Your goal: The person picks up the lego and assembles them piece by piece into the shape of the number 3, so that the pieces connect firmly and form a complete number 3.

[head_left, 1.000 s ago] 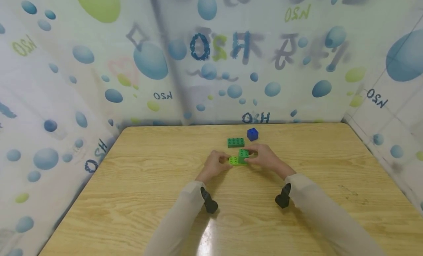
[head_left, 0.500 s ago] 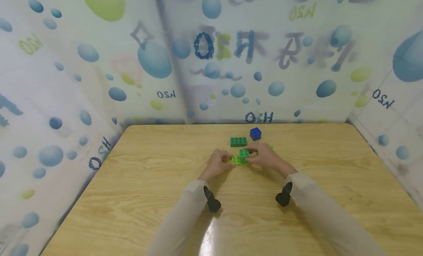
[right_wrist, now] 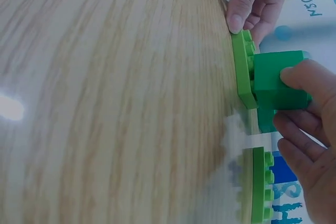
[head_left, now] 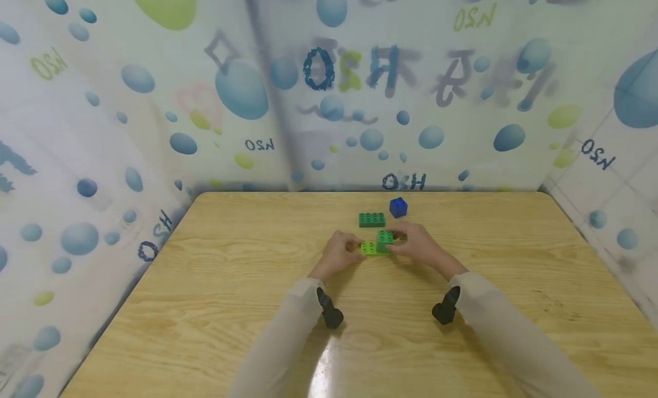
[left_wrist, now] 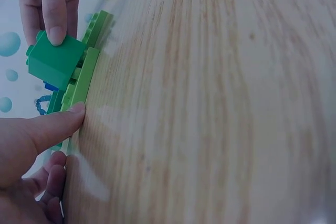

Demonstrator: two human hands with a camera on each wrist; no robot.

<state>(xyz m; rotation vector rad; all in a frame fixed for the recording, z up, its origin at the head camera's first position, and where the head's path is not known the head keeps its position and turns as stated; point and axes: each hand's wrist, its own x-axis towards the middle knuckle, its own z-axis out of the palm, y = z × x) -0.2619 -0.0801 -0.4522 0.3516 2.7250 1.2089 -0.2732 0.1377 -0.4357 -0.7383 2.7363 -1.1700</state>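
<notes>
In the head view, a lime brick (head_left: 368, 248) lies flat on the table, its left end pinched by my left hand (head_left: 339, 255). Over its right part my right hand (head_left: 421, 248) grips a taller green block (head_left: 384, 242). The left wrist view has this green block (left_wrist: 55, 60) tilted against the lime brick's studs, with a gap under one side. My left thumb (left_wrist: 52, 127) presses the lime brick's long side (left_wrist: 85, 80). Seen from the right wrist, my right thumb and fingers (right_wrist: 310, 85) hold the green block (right_wrist: 275, 85) on opposite sides.
Behind the hands lie a dark green brick (head_left: 372, 220) and a blue block (head_left: 398, 208). A second lime brick (right_wrist: 258, 184) shows in the right wrist view, hidden behind my right hand in the head view. A patterned curtain (head_left: 334, 129) hangs beyond the table's back edge.
My right hand and the green block have shifted slightly right along the lime brick. My left hand keeps its hold. The second lime brick's edge, glimpsed earlier beside my right hand, is now covered.
</notes>
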